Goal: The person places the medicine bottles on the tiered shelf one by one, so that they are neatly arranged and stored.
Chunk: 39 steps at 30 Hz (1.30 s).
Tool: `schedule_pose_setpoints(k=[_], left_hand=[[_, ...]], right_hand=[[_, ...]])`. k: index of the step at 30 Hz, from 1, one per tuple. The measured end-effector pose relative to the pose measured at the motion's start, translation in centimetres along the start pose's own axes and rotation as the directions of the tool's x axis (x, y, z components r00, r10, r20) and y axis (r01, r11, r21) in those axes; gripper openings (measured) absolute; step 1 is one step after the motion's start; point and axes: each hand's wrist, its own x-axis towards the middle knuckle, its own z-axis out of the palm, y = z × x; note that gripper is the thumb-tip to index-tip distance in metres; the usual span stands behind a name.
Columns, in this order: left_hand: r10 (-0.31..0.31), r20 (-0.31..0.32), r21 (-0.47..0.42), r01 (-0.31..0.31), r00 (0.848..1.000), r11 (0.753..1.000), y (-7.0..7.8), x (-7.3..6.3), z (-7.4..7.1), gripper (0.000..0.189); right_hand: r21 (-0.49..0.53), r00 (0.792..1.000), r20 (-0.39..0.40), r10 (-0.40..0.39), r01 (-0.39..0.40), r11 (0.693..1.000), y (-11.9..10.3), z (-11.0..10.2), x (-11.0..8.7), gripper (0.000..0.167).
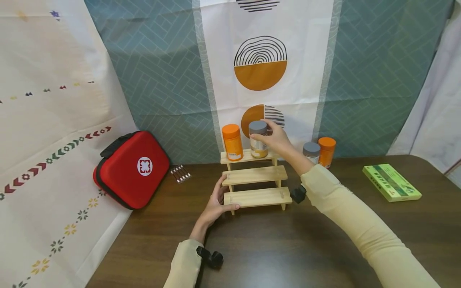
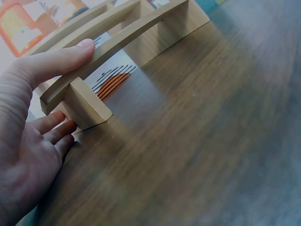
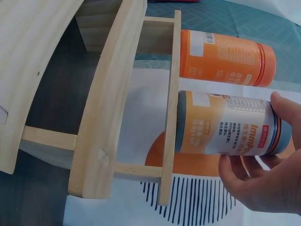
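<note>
Grey-lidded jar (image 1: 258, 149) on top of a 3-step rack (image 1: 255, 176), 1 hand on each.
The right hand (image 1: 279, 141) clamps the jar near its lid, thumb and fingers apart by just its width, likely keeping it upright beside the orange jar (image 1: 233, 144). The left hand (image 1: 215, 203) grips the rack's left end, thumb over the lowest step, probably bracing it against shifting.
</note>
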Motion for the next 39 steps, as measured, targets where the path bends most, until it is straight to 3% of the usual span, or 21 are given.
schedule_pose_setpoints(k=[14,25,33,39], left_hand=[[0.005,-0.015,-0.017,-0.005,1.000,1.000,0.2,0.1,0.1,0.106],[-0.002,-0.008,-0.007,0.001,1.000,1.000,-0.1,0.2,0.0,0.105],[-0.006,-0.021,0.006,0.006,1.000,1.000,-0.1,0.0,0.0,0.105],[-0.020,-0.025,-0.005,0.020,0.999,1.000,0.0,0.1,0.1,0.106]], right_hand=[[0.052,1.000,-0.004,-0.012,0.012,0.999,1.2,-1.7,-1.4,0.073],[0.038,0.997,-0.061,0.047,-0.045,0.998,4.8,-4.7,-3.7,0.076],[0.042,0.979,-0.183,0.090,-0.084,0.996,8.1,-7.2,-5.3,0.072],[-0.015,0.935,-0.345,0.084,-0.095,0.995,10.2,-8.4,-6.1,0.064]])
